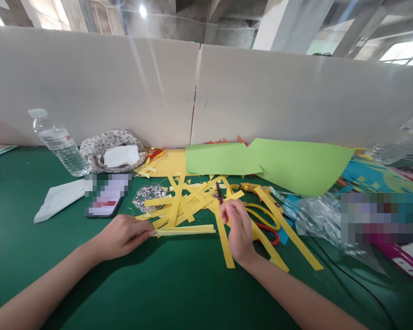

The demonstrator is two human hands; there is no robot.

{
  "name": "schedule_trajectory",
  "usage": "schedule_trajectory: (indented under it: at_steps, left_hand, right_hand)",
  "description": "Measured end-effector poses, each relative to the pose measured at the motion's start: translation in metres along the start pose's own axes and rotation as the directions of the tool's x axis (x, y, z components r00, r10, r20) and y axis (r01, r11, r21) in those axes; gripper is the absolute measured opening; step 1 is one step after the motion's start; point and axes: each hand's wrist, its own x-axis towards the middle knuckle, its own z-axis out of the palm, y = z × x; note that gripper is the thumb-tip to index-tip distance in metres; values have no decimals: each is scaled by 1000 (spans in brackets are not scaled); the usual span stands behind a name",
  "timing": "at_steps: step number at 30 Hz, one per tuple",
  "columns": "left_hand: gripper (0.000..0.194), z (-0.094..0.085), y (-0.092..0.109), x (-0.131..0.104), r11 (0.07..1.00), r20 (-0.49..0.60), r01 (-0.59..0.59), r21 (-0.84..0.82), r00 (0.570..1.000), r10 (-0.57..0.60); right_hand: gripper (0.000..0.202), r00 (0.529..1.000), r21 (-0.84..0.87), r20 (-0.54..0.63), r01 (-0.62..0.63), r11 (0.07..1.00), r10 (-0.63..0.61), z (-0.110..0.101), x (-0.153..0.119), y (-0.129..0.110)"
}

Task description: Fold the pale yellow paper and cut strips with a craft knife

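Between its fingertips my left hand pinches one end of a folded yellow paper strip, which points to the right above the green table. My right hand is closed around a dark pointed tool that looks like small scissors; its handles are hidden by the fingers. The tool's tip points up and away from me, apart from the held strip. Behind both hands lies a loose pile of yellow paper strips, with several longer ones spread out to the right.
Green paper leans along the white partition. A water bottle, patterned pouch and phone stand or lie at the left. Red-handled scissors, plastic wrap and a black cable lie at the right.
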Motion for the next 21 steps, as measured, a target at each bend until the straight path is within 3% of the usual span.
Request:
schedule_trajectory:
  at_steps: [2, 5, 7, 14, 17, 21]
  left_hand:
    - [30, 1, 2, 0, 997, -6, -30, 67, 1000, 30]
    - [27, 1, 5, 1, 991, 0, -38, 131, 999, 38]
    - [26, 1, 6, 2, 990, -9, -34, 139, 999, 35]
    - [22, 8, 1, 1, 973, -56, -94, 209, 993, 108]
    - [19, 8, 2, 1, 984, -119, -102, 147, 986, 120]
    - [18, 6, 5, 2, 995, -63, -82, 59, 994, 86]
  right_hand:
    - [14, 974, -82, 161, 173, 981, -159, 2, -1, 0]
    - [7, 836, -169, 462, 411, 896, -296, 5, -2, 0]
    - [8, 763, -189, 569, 485, 853, -308, 7, -1, 0]
    - [6, 702, -195, 626, 562, 804, -339, 6, -1, 7]
    - [10, 681, -188, 618, 612, 768, -391, 6, -2, 9]
    - [15, 683, -216, 637, 603, 768, -357, 6, -3, 7]
